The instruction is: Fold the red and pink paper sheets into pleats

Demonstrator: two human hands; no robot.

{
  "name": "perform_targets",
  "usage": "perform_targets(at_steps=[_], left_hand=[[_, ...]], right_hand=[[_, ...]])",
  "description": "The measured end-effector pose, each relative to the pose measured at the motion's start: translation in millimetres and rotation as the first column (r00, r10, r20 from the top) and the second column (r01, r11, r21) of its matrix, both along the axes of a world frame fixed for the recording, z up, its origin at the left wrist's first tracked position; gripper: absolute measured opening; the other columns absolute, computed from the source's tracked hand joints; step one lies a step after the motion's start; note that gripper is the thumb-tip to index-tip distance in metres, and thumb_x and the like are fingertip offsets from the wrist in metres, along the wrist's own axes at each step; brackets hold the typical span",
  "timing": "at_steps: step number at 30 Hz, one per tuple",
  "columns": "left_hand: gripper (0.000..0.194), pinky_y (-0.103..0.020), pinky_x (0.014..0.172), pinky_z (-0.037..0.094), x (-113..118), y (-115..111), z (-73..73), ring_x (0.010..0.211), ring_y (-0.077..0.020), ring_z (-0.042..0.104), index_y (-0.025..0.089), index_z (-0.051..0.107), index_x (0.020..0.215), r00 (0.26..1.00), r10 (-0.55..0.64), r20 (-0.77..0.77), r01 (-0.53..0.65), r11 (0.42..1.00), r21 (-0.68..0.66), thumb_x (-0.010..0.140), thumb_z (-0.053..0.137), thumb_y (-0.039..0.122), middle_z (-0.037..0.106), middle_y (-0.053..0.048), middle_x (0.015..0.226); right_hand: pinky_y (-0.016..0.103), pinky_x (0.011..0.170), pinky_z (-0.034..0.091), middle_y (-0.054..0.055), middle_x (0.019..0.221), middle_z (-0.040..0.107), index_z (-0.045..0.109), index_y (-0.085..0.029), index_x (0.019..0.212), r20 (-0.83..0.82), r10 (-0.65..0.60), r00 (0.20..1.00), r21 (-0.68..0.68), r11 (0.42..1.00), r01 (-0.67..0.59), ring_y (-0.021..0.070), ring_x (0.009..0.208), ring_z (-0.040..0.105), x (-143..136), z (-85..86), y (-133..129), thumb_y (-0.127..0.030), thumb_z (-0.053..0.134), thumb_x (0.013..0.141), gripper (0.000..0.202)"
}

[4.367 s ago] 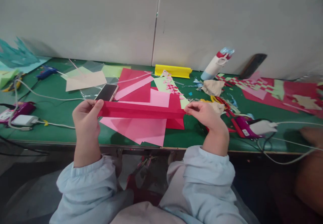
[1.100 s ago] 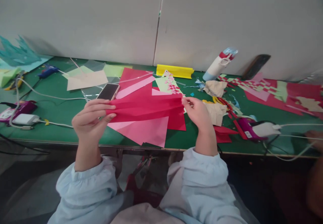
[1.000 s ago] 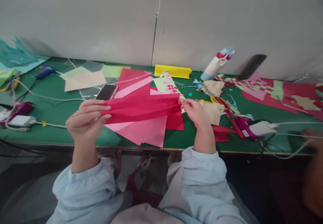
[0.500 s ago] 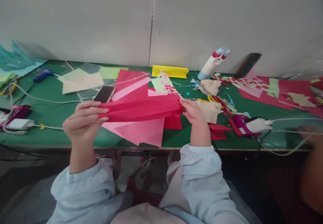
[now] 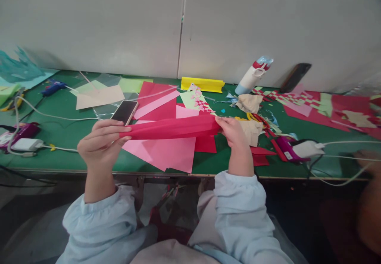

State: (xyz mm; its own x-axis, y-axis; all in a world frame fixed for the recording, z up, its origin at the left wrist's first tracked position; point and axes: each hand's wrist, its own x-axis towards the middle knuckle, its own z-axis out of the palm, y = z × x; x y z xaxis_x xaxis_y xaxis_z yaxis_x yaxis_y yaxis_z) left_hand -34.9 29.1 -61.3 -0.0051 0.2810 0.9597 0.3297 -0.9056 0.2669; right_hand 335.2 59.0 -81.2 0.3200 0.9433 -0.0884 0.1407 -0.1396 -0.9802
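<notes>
A long folded strip of red paper (image 5: 172, 127) stretches between my two hands, held up above the table. My left hand (image 5: 102, 142) pinches its left end between thumb and fingers. At the other end, my right hand (image 5: 233, 131) grips the strip with thumb and fingertips. Beneath it lie pink paper sheets (image 5: 166, 155) and a larger red sheet (image 5: 157, 107). Just behind my left hand rests a phone (image 5: 125, 110). A light green paper piece (image 5: 193, 99) with a pink-and-red woven pattern lies past the strip.
Power strips (image 5: 22, 135) with white chargers sit on the left and right of the green table (image 5: 65, 159). A glue gun (image 5: 53, 87), a folded yellow paper (image 5: 204, 85) and a bottle (image 5: 253, 75) stand farther back. Another person's hand (image 5: 364, 161) shows at the right edge.
The red paper now looks narrower between my hands, its lower flap no longer hanging as wide. Both hands still hold its ends, and the view has shifted slightly.
</notes>
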Motion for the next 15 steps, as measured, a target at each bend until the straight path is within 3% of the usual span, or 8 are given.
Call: perform_targets(at_steps=[2, 4, 6, 8, 11, 13, 15], left_hand=[[0.025, -0.043, 0.07, 0.054, 0.2, -1.0, 0.2, 0.08, -0.0223, 0.07, 0.024, 0.076, 0.08, 1.0, -0.004, -0.01, 0.004, 1.0, -0.018, 0.06, 0.088, 0.016, 0.078, 0.0, 0.089], [0.027, -0.043, 0.071, 0.054, 1.9, -3.0, 1.4, 0.081, -0.0223, 0.07, 0.023, 0.076, 0.08, 1.0, -0.019, -0.024, 0.019, 0.999, -0.027, 0.061, 0.087, 0.008, 0.078, 0.0, 0.089], [0.029, -0.042, 0.072, 0.054, 4.9, -5.3, 3.4, 0.083, -0.0221, 0.069, 0.022, 0.076, 0.082, 0.998, -0.041, -0.041, 0.039, 0.999, -0.028, 0.061, 0.085, 0.003, 0.078, -0.001, 0.09], [0.03, -0.042, 0.072, 0.054, 8.7, -7.2, 5.5, 0.084, -0.0216, 0.069, 0.021, 0.076, 0.083, 0.997, -0.052, -0.06, 0.05, 0.998, -0.033, 0.062, 0.084, 0.002, 0.078, -0.002, 0.091], [0.027, -0.041, 0.071, 0.056, 13.9, -9.2, 7.2, 0.083, -0.0203, 0.069, 0.023, 0.074, 0.082, 0.995, -0.039, -0.096, 0.034, 0.998, -0.047, 0.065, 0.083, 0.004, 0.078, 0.0, 0.089], [0.023, -0.042, 0.071, 0.057, 16.3, -10.6, 6.8, 0.082, -0.0201, 0.07, 0.025, 0.074, 0.081, 0.994, -0.015, -0.106, 0.007, 0.997, -0.072, 0.067, 0.083, 0.009, 0.077, 0.002, 0.087], [0.02, -0.042, 0.071, 0.058, 18.0, -12.3, 5.9, 0.081, -0.0204, 0.07, 0.028, 0.073, 0.08, 0.994, 0.004, -0.11, -0.016, 0.995, -0.103, 0.069, 0.083, 0.014, 0.077, 0.002, 0.086]], right_hand=[[0.035, 0.074, 0.051, 0.007, 0.085, 0.072, 0.071, -0.015, 0.09, 0.267, -0.076, 0.961, 0.115, 0.992, 0.046, 0.023, 0.079, 0.065, -2.0, 4.2, -3.7, -0.055, 0.061, 0.08, 0.042], [0.041, 0.082, 0.05, 0.01, 0.094, 0.071, 0.068, -0.015, 0.105, 0.472, -0.221, 0.854, 0.285, 0.954, 0.089, 0.0241, 0.084, 0.064, -10.0, 14.4, -10.9, -0.052, 0.054, 0.086, 0.044], [0.044, 0.088, 0.048, 0.012, 0.099, 0.069, 0.068, -0.016, 0.105, 0.598, -0.319, 0.736, 0.47, 0.883, 0.001, 0.0248, 0.091, 0.063, -26.3, 28.9, -22.0, -0.046, 0.056, 0.088, 0.036], [0.041, 0.091, 0.048, 0.01, 0.101, 0.069, 0.07, -0.019, 0.099, 0.647, -0.247, 0.722, 0.545, 0.811, -0.211, 0.0237, 0.096, 0.063, -50.4, 43.2, -35.4, -0.038, 0.055, 0.092, 0.026], [0.037, 0.089, 0.05, 0.007, 0.096, 0.069, 0.071, -0.021, 0.098, 0.718, -0.06, 0.694, 0.539, 0.679, -0.499, 0.0211, 0.096, 0.062, -92.1, 55.0, -53.5, -0.036, 0.059, 0.092, 0.02], [0.037, 0.089, 0.05, 0.007, 0.099, 0.069, 0.071, -0.022, 0.102, 0.74, 0.02, 0.672, 0.52, 0.617, -0.591, 0.0206, 0.096, 0.062, -115.4, 55.1, -60.4, -0.037, 0.061, 0.092, 0.021], [0.037, 0.091, 0.049, 0.007, 0.1, 0.069, 0.072, -0.021, 0.102, 0.749, 0.043, 0.662, 0.515, 0.591, -0.621, 0.0207, 0.096, 0.061, -130.9, 51.8, -62.9, -0.04, 0.063, 0.09, 0.024]])
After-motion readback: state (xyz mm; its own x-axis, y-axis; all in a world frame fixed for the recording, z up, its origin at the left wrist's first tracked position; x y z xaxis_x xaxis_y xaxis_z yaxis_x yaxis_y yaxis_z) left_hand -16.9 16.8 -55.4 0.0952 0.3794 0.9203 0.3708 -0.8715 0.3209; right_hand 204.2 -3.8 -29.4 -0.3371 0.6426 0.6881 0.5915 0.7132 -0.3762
